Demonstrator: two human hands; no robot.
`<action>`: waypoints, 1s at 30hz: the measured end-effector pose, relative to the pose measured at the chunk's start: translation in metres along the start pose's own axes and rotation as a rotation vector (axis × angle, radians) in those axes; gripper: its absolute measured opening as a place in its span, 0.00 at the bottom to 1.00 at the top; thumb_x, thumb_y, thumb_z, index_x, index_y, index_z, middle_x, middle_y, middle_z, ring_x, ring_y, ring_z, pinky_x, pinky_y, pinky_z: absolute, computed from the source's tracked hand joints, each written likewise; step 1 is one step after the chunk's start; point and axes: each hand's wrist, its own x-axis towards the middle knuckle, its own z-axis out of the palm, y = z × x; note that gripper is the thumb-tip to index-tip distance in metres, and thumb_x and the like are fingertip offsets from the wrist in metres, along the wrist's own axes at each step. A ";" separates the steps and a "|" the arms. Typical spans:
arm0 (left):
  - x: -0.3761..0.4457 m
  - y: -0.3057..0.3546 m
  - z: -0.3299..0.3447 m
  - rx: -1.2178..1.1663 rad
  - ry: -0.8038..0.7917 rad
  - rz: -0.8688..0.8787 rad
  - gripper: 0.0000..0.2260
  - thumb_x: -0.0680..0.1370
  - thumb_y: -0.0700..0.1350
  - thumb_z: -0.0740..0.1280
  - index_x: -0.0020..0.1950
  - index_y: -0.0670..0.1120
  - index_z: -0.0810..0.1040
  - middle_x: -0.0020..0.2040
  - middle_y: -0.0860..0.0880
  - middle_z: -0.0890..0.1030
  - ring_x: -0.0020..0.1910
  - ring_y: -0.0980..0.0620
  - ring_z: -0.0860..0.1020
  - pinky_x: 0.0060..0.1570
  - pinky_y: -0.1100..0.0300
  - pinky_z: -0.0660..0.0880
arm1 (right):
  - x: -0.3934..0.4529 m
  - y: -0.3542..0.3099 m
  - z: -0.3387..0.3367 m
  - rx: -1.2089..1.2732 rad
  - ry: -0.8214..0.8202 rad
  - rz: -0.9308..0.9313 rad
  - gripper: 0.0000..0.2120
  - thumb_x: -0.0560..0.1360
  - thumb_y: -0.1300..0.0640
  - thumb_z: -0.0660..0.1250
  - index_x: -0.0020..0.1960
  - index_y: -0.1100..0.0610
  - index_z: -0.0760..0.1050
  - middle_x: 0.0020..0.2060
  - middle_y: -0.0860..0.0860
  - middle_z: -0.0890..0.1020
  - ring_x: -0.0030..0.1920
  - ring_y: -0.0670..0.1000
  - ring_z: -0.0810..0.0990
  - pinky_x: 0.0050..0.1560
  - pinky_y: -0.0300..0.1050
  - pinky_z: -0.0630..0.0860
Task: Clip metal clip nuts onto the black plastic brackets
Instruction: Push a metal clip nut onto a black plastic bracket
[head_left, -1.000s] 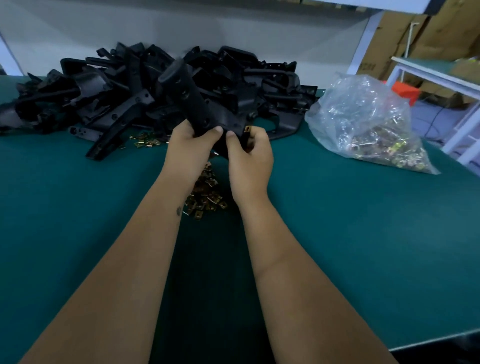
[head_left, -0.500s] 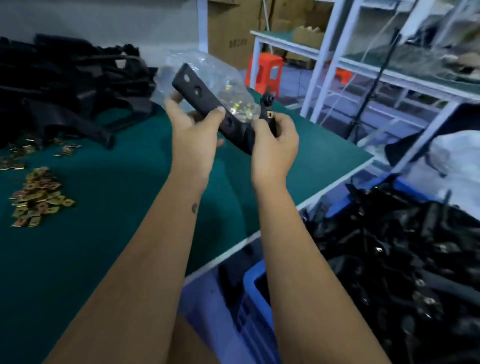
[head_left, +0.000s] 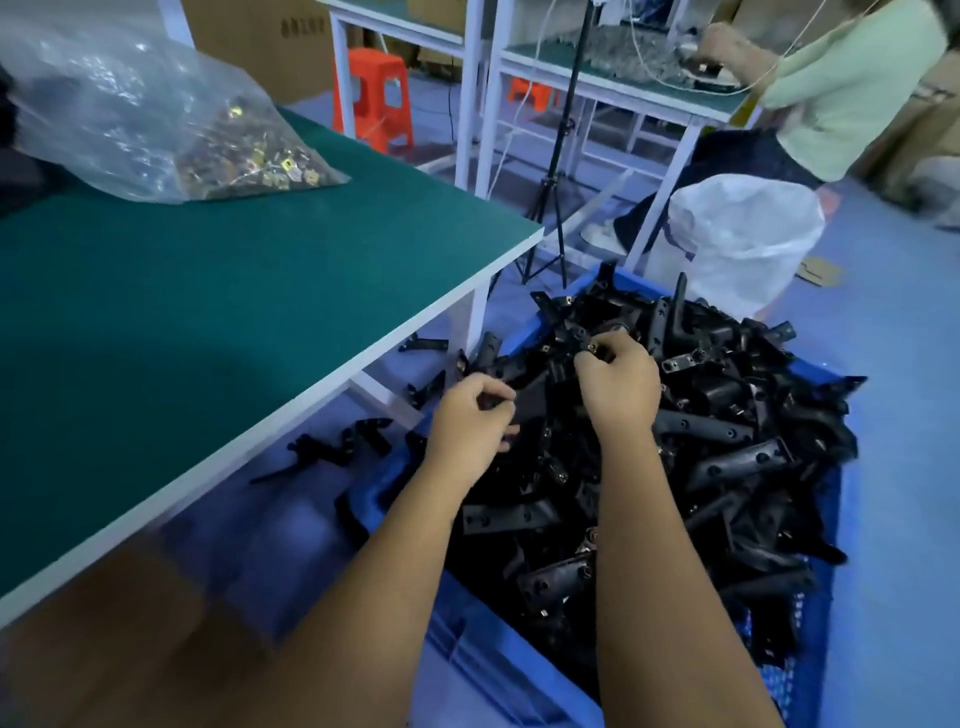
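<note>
Head view, both hands (head_left: 618, 387) gripping bracket (head_left: 535, 402) over crate (head_left: 519, 670)

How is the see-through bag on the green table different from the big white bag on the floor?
The clear bag lies slumped on the green table; the white sack stands upright on the floor. You can see shiny metal clip nuts through the clear bag; the white sack hides whatever is inside. The clear bag looks crinkly and glossy; the white sack looks dull. Both are soft bags.
</note>
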 end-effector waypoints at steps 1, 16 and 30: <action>-0.001 -0.007 0.001 0.059 -0.055 -0.033 0.09 0.81 0.38 0.64 0.46 0.52 0.77 0.49 0.49 0.80 0.45 0.50 0.84 0.39 0.59 0.81 | 0.005 0.002 -0.005 -0.125 -0.066 -0.012 0.12 0.72 0.55 0.66 0.56 0.51 0.80 0.40 0.52 0.82 0.43 0.56 0.79 0.47 0.52 0.77; 0.012 0.106 -0.098 -0.018 0.083 0.247 0.14 0.80 0.37 0.59 0.44 0.53 0.79 0.37 0.54 0.79 0.35 0.59 0.77 0.36 0.65 0.75 | -0.010 -0.157 0.073 -0.124 0.044 -0.215 0.19 0.77 0.51 0.62 0.67 0.51 0.72 0.69 0.56 0.70 0.71 0.58 0.62 0.69 0.56 0.54; -0.071 0.057 -0.359 -0.069 1.027 0.302 0.14 0.80 0.33 0.59 0.41 0.50 0.75 0.36 0.50 0.78 0.33 0.58 0.77 0.37 0.65 0.73 | -0.202 -0.318 0.243 0.094 -0.591 -0.772 0.16 0.77 0.56 0.62 0.64 0.54 0.75 0.60 0.55 0.76 0.62 0.57 0.71 0.61 0.51 0.65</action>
